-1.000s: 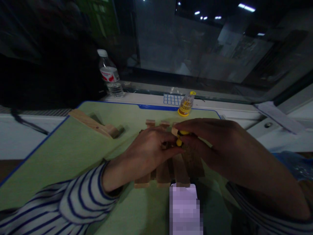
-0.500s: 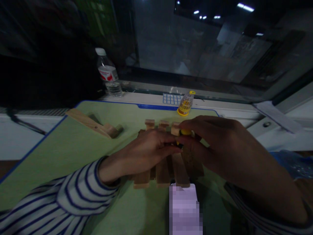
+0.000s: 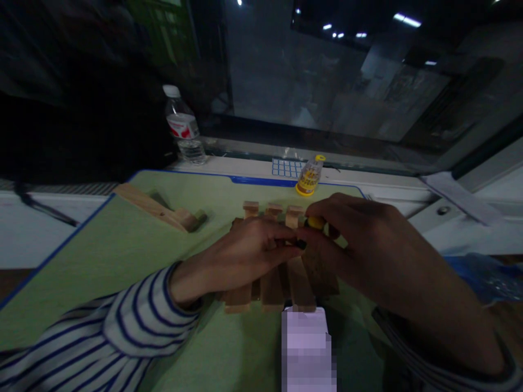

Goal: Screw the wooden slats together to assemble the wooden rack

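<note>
My left hand [image 3: 249, 253] lies over a wooden assembly, its thumb and fingertips pinched around a small dark piece [image 3: 301, 244] whose kind I cannot make out. Close beside it, my right hand [image 3: 363, 253] grips a small yellow object [image 3: 315, 222], mostly covered by the fingers. Three wooden slats [image 3: 301, 283] run side by side beneath the hands, with small wooden blocks [image 3: 294, 210] at their far ends. To the right of the slats, a wider wooden part [image 3: 322, 272] sits in shadow under my right hand.
A loose wooden piece [image 3: 151, 206] rests at the left of the green table [image 3: 134, 261]. By the window stand a water bottle [image 3: 184, 130] and a small yellow-capped bottle [image 3: 310, 175]. A pale, pixelated phone-like object [image 3: 308, 348] is at the front edge, and a blue plastic bag [image 3: 486, 277] at right.
My right hand has moved slightly right with the yellow object, opening a small gap from the end block. The left hand stays nearly in place.
</note>
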The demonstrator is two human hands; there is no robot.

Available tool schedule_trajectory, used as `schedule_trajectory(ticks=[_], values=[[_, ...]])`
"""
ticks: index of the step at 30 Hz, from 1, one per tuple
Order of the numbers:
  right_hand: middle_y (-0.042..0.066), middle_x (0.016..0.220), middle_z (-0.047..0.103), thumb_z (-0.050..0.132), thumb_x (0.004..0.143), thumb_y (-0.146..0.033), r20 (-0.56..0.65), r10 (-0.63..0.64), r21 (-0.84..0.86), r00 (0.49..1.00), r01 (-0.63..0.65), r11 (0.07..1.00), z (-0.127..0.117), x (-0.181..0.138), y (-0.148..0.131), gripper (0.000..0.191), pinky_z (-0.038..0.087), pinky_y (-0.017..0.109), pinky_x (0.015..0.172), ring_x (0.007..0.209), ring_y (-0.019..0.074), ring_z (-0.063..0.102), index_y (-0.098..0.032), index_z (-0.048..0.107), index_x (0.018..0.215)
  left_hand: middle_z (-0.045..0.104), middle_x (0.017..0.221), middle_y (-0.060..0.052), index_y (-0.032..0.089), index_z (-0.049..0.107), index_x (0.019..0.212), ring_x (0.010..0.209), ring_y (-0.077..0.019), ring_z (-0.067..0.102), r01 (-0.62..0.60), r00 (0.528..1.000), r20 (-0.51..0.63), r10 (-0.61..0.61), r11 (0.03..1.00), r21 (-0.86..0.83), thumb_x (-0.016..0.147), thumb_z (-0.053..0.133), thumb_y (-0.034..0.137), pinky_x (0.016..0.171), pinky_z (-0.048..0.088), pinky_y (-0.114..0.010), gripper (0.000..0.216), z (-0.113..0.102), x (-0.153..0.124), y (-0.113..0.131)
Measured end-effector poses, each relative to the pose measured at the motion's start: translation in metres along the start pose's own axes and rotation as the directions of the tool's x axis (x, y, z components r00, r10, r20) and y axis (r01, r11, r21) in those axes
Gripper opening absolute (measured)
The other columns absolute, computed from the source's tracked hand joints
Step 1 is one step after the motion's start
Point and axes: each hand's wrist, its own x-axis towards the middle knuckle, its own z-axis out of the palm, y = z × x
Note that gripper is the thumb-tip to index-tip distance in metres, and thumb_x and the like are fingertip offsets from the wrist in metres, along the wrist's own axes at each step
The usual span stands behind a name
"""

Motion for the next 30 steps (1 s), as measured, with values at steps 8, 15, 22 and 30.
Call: schedule_trajectory(ticks=[8,15,22,30], values=[[0.005,0.103,0.071,0.047,0.093,-0.036,-0.027,-0.028,0.108,0.999,0.031,0.994,0.006,0.000,0.008,0.026,0.049,0.033,0.077,0.092,0.0207,0.066,-0.020,0.062,0.106,0.072,0.098,0.002,0.028,0.070,0.103,0.086,-0.0136,0.065,-0.044,0.995,-0.087,0.046,0.999,0.020,0.090,0.054,0.035,0.075,0.048,-0.024,0.022,0.003,0.000,0.000],[0.001,0.117,0.068,0.048,0.093,-0.018,-0.042,-0.147,0.314,0.988,0.153,0.937,0.002,-0.001,0.012,0.030,0.048,0.027,0.091,0.103,0.0141,0.064,-0.022,0.060,0.120,0.071,0.088,-0.001,0.023,0.071,0.094,0.081,-0.0164,0.063,0.019,0.991,-0.131,0.007,0.980,0.199,0.087,0.058,0.033,0.076,0.048,-0.028,0.018,0.004,-0.002,0.005],[0.002,0.107,0.072,0.047,0.092,-0.021,-0.004,-0.123,0.246,0.992,0.121,0.962,0.000,0.000,0.010,0.028,0.051,0.027,0.076,0.089,0.0156,0.068,-0.025,0.063,0.115,0.072,0.089,0.003,0.028,0.072,0.090,0.084,-0.0161,0.065,0.021,0.989,-0.149,0.004,0.986,0.168,0.085,0.059,0.033,0.073,0.049,-0.026,0.014,0.001,-0.002,0.010],[0.003,0.097,0.073,0.049,0.091,-0.022,-0.010,-0.078,0.085,0.997,0.079,0.993,0.002,0.001,0.009,0.022,0.046,0.028,0.067,0.079,0.0172,0.068,-0.022,0.065,0.106,0.072,0.100,0.001,0.029,0.069,0.105,0.089,-0.0147,0.065,0.000,0.998,-0.064,0.003,0.998,0.058,0.091,0.051,0.030,0.079,0.049,-0.026,0.022,0.001,-0.003,0.002]])
